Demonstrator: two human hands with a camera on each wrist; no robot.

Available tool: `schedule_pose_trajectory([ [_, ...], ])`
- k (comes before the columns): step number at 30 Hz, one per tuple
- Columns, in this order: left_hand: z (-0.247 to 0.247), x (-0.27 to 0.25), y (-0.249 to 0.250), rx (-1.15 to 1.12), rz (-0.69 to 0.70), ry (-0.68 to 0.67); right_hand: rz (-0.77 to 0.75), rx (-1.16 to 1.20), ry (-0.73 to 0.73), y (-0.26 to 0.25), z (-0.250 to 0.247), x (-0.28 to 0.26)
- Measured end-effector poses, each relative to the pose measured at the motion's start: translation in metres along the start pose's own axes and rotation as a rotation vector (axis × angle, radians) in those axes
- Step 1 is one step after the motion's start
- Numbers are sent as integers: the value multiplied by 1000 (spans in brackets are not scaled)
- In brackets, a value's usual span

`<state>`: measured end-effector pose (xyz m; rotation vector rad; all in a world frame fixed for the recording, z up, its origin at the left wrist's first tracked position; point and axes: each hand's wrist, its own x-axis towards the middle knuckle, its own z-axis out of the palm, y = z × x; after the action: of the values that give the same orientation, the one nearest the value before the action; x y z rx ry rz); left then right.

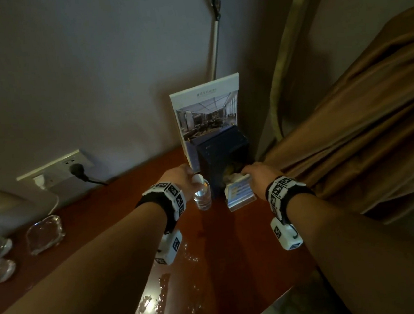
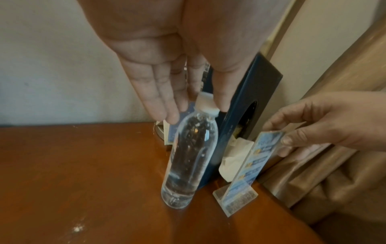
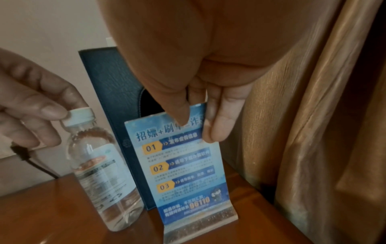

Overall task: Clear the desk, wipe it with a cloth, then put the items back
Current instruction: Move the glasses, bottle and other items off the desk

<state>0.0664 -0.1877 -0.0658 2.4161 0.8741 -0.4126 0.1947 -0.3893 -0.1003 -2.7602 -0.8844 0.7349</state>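
A clear water bottle [image 1: 202, 195] [image 2: 188, 156] [image 3: 100, 173] with a white cap stands on the reddish wooden desk [image 1: 234, 242]. My left hand [image 1: 180, 177] [image 2: 205, 100] pinches its cap from above, the other fingers straight. Just to its right stands a clear acrylic sign [image 1: 239, 191] [image 2: 250, 158] [image 3: 188, 173] holding a blue card, its base on the desk. My right hand [image 1: 258, 174] [image 3: 196, 127] pinches the sign's top edge between thumb and fingers.
A dark blue tissue box [image 1: 221, 155] stands upright right behind both items, with a tall brochure stand [image 1: 207, 116] behind it at the wall. A brown curtain [image 1: 350, 130] hangs at the desk's right edge. Glass dishes [image 1: 45, 233] lie far left. Wet streaks [image 1: 163, 287] mark the near desk.
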Motion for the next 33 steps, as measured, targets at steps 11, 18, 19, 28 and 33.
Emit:
schedule_pose_trajectory([
  [11, -74, -38, -21, 44, -72, 120, 77, -72, 217, -28, -98, -21],
  [18, -148, -101, -57, -70, -55, 265, 93, -45, 341, -105, -147, -60],
  [19, -157, -115, -67, -79, -47, 289, 96, -43, 371, -119, -151, -67],
  [28, -217, -261, -224, -130, -128, 456, -83, -24, 507, -296, -109, -151],
  [33, -221, -337, -329, -179, -257, 510, -265, -130, 511, -395, -51, -192],
])
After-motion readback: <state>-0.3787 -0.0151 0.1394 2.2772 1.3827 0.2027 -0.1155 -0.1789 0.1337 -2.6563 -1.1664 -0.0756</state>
